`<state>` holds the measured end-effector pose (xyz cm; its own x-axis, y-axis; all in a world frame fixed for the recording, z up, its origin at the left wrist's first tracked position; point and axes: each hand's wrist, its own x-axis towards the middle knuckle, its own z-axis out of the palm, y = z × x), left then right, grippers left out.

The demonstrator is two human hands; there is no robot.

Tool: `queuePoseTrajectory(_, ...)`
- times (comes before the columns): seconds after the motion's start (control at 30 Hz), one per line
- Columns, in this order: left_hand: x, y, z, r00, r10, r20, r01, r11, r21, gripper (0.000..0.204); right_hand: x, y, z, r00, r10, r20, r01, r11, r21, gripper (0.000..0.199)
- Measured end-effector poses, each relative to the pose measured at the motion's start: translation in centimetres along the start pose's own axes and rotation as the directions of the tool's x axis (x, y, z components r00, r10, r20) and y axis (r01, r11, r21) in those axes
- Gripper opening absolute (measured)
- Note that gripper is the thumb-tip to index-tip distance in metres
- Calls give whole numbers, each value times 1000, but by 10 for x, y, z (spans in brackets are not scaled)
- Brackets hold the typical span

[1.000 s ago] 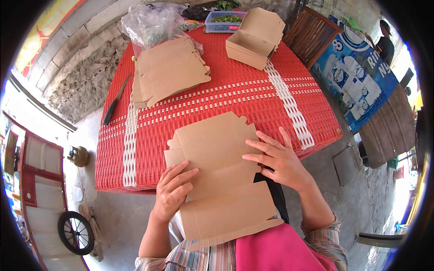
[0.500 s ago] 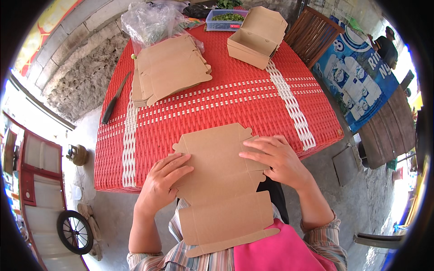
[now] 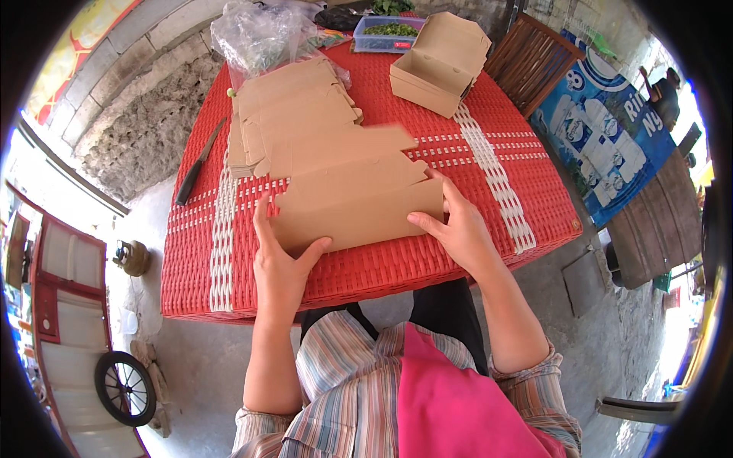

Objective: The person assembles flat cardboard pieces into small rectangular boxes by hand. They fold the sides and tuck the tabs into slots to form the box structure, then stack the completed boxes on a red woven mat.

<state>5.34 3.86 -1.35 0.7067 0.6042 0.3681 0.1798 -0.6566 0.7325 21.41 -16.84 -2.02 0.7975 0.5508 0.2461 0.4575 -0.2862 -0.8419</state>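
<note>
Half-curled hands grip the cardboard sheet, now bent and moved over the table.

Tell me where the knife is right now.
In the head view, the knife lies near the left edge of the red table, just left of the cardboard stack and farther forward than the left hand.

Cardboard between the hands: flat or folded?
Partly folded. The cardboard bends along a crease: its near panel, between left hand and right hand, sits at an angle; its far panel spreads outward.
</note>
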Motion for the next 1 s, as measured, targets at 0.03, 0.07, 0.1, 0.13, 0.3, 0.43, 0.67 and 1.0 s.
queuePoseTrajectory(0.03,-1,3,2,999,-33,-15,33,999,24,94,-1,0,4,998,-31,-51,25,994,-105,64)
queuePoseTrajectory(0.07,-3,12,6,997,-65,-33,67,997,49,93,-2,0,8,993,-67,-96,46,977,-207,62)
queuePoseTrajectory(0.1,-3,19,7,994,-97,-51,101,992,74,92,-3,1,10,985,-108,-137,61,949,-309,61)
queuePoseTrajectory(0.13,-1,22,5,991,-134,-7,134,988,82,92,-3,5,12,987,-92,-133,43,942,-333,52)
queuePoseTrajectory(0.3,4,-6,-2,985,-114,127,139,967,-213,91,2,12,4,998,44,-39,-44,999,-9,22)
queuePoseTrajectory(0.43,-4,-10,0,989,-145,38,148,900,-410,64,-6,-2,0,998,-37,-42,26,974,-225,25)
queuePoseTrajectory(0.67,3,-3,-9,970,-197,145,234,919,-316,18,-9,14,-5,1000,-29,-8,27,987,-160,25)
queuePoseTrajectory(1.0,3,2,-7,949,-252,190,293,927,-233,18,-37,-36,12,794,-606,50,561,696,-448,44)
